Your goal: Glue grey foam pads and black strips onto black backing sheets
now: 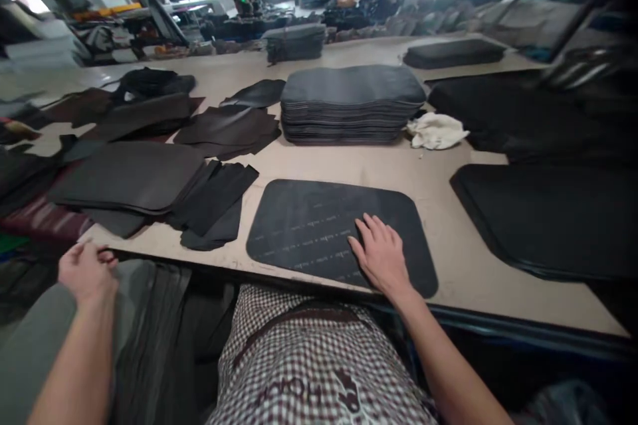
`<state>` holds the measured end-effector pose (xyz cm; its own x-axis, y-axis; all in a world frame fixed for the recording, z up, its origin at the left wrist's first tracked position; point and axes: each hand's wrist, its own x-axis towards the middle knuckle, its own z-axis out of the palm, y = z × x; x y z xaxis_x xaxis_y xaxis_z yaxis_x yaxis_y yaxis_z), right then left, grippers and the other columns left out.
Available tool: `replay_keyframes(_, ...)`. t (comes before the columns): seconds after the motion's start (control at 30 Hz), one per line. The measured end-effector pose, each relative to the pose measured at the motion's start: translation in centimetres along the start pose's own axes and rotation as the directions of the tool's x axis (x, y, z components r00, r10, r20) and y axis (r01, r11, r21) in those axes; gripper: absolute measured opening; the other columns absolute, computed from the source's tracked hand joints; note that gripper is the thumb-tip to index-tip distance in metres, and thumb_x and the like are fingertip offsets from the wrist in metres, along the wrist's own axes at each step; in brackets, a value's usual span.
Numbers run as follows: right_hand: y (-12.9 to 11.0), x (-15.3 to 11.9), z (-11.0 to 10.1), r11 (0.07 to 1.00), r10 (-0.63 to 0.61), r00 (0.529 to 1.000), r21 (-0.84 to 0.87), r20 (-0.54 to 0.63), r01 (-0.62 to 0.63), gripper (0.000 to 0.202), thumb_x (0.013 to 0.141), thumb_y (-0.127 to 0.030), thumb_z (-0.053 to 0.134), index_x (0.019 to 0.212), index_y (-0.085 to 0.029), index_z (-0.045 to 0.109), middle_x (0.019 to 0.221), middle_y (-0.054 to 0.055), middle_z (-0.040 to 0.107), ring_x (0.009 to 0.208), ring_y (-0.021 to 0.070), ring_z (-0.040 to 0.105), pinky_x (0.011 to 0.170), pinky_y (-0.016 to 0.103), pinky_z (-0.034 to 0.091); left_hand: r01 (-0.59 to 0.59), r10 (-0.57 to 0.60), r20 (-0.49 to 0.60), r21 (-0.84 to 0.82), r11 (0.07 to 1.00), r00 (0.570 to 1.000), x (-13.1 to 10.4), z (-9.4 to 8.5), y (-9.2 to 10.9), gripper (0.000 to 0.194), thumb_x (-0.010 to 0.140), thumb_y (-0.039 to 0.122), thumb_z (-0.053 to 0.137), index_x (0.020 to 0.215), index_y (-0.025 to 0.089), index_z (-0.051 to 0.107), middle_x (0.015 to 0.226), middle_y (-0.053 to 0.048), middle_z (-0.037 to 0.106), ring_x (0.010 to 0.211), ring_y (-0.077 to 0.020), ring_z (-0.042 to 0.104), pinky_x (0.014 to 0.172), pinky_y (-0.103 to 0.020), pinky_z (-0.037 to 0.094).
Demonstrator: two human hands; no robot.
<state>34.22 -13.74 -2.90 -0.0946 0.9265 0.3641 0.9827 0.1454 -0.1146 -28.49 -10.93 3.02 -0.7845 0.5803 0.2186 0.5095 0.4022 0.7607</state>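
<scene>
A dark rounded panel (299,226) with faint printed lines lies flat near the table's front edge. My right hand (379,252) rests on its right part, fingers spread. At the left, my left hand (90,271) is by the table's front edge, above grey sheets (134,292) that hang below the tabletop. Its fingers are curled together at the tips; whatever they pinch, if anything, is too small to make out.
Behind the panel stands a tall stack of dark panels (351,109), with a white cloth (437,131) beside it. Dark pieces (134,176) lie at the left, and more large dark panels (558,219) at the right. The table (319,166) is beige.
</scene>
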Motion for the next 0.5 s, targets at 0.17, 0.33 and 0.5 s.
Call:
replay_keyframes(0.17, 1.2, -0.1, 0.0, 0.984, 0.025, 0.999, 0.177, -0.028, -0.02, 0.053, 0.111, -0.048, 0.033, 0.144, -0.014, 0.057, 0.155, 0.02, 0.052, 0.147, 0.036, 0.045, 0.118, 0.058, 0.041, -0.438, 0.476, 0.485, -0.199, 0.877, 0.734, -3.4, 8.6, 8.3, 0.043, 0.093, 0.051, 0.06, 0.121, 0.02, 0.07, 0.109, -0.008, 0.075, 0.093, -0.02, 0.071, 0.085, -0.034, 0.059)
replay_keyframes(0.33, 4.0, -0.9, -2.2, 0.932, 0.079, 0.991, 0.361, -0.108, -0.035, 0.056, 0.107, -0.056, 0.041, 0.15, -0.021, 0.05, 0.158, 0.016, 0.049, 0.146, 0.0355, 0.048, 0.121, 0.058, 0.042, -0.812, 0.626, 0.548, 0.19, 0.552, 0.554, -3.8, 14.8, 16.3, 0.031, 0.099, 0.037, 0.057, 0.124, 0.024, 0.068, 0.131, -0.01, 0.069, 0.123, -0.0254, 0.061, 0.106, -0.039, 0.05)
replay_keyframes(0.5, 8.4, -4.0, -2.4, 0.948, 0.178, 0.971, 0.292, -0.158, -0.126, 0.058, 0.102, -0.063, 0.042, 0.153, -0.035, 0.047, 0.152, 0.012, 0.056, 0.138, 0.0359, 0.057, 0.118, 0.053, 0.049, -0.645, 0.5, 0.409, 0.502, 0.576, 0.764, 2.0, 14.9, 17.2, 0.05, 0.1, 0.041, 0.055, 0.143, 0.014, 0.056, 0.147, -0.025, 0.054, 0.139, -0.0404, 0.045, 0.111, -0.056, 0.041)
